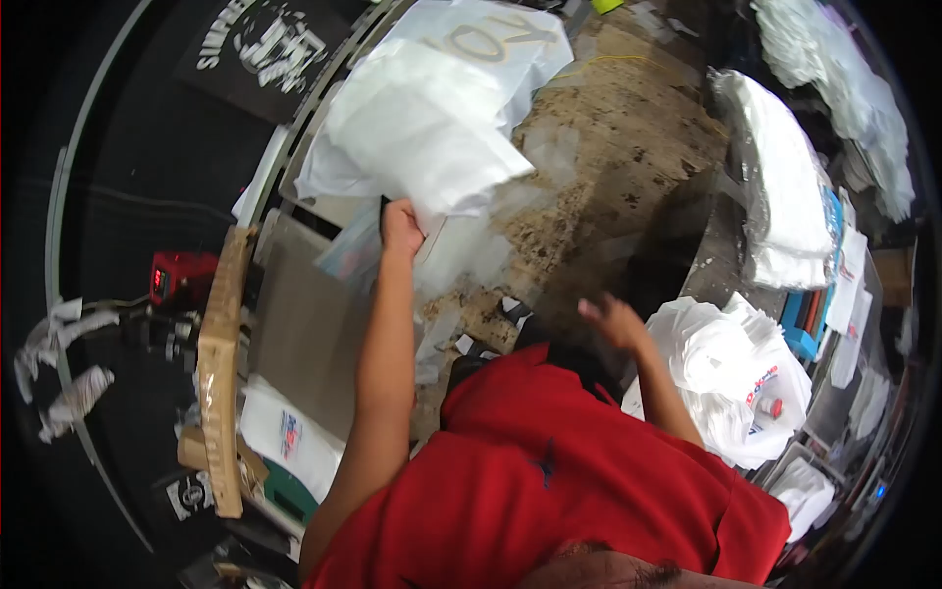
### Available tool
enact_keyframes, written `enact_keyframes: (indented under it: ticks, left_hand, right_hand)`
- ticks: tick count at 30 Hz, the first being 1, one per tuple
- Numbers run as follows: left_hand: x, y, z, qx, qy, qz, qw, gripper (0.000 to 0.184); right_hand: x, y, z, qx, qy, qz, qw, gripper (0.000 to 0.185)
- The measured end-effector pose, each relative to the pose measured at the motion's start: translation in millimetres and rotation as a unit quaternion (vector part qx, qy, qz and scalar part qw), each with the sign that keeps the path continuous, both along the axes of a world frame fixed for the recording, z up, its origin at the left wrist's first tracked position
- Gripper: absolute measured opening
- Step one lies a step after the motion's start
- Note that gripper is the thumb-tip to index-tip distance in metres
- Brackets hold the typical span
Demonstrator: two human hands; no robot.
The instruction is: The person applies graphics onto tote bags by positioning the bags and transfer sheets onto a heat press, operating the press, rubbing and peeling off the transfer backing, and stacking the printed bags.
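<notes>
The white sheet (432, 128), judged light, limp and easily creased, suits an edge hold; left hand (401, 231) apparently has fingers clenched there, right hand (616, 322) released.

Fisheye distortion is bending the edges into blackness; glare is whitening the plastic-wrapped stack (785, 191) at two o'clock; blur is softening the right hand (618, 324) toward three.

This looks like a workshop, probably for printing: a stained, bare floor (638, 108) strewn with scraps, a red box with lit digits (181, 278), a clear-wrapped white stack (785, 196), a white plastic bag with red-and-blue print (731, 363), and a white sheet with large tan lettering (545, 74).
</notes>
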State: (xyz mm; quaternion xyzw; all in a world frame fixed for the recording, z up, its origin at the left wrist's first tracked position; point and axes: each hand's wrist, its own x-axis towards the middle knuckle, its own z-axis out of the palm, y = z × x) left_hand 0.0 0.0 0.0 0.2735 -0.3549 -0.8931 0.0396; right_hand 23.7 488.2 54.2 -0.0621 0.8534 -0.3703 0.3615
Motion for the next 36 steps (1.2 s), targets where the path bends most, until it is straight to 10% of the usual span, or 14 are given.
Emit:
enact_keyframes:
  ticks: [5, 7, 14, 20, 24, 27, 32, 36]
  left_hand:
    - [97.8, 79.9, 116.0, -0.108, 0.013, -0.148, 0.983, 0.043]
    - [153.3, 89.6, 97.5, -0.097, -0.02, -0.182, 0.978, 0.04]
    - [292.9, 104.9, 164.6, -0.075, 0.239, -0.129, 0.959, 0.019]
    - [383.3, 123.2, 133.3, -0.013, 0.125, 0.032, 0.992, 0.044]
    - [407.6, 132.7, 126.5, 0.019, -0.017, 0.002, 1.0, 0.054]
    - [448.6, 117.5, 98.5, 0.128, 0.222, -0.083, 0.963, 0.053]
    - [511.0, 117.7, 79.5, 0.0, -0.082, 0.062, 0.995, 0.039]
    - [534.6, 111.0, 53.6, -0.192, -0.25, 0.228, 0.921, 0.037]
  right_hand:
    - [-58.1, -80.5, -36.0, -0.376, -0.298, -0.283, 0.83, 0.093]
    - [-53.3, -98.3, -44.3, -0.489, -0.411, -0.127, 0.759, 0.067]
    - [2.2, -230.6, -14.5, -0.441, -0.26, -0.118, 0.851, 0.036]
    - [47.5, -316.1, 7.3, -0.275, 0.081, 0.218, 0.933, 0.026]
    - [96.5, -385.1, 22.7, -0.167, 0.289, 0.231, 0.914, 0.024]
    - [143.2, -435.9, 56.5, -0.127, 0.313, 0.245, 0.909, 0.031]
    - [162.1, -489.4, 25.4, -0.088, 0.295, 0.33, 0.892, 0.04]
    - [167.3, -498.0, 5.0, -0.112, 0.329, 0.327, 0.879, 0.042]
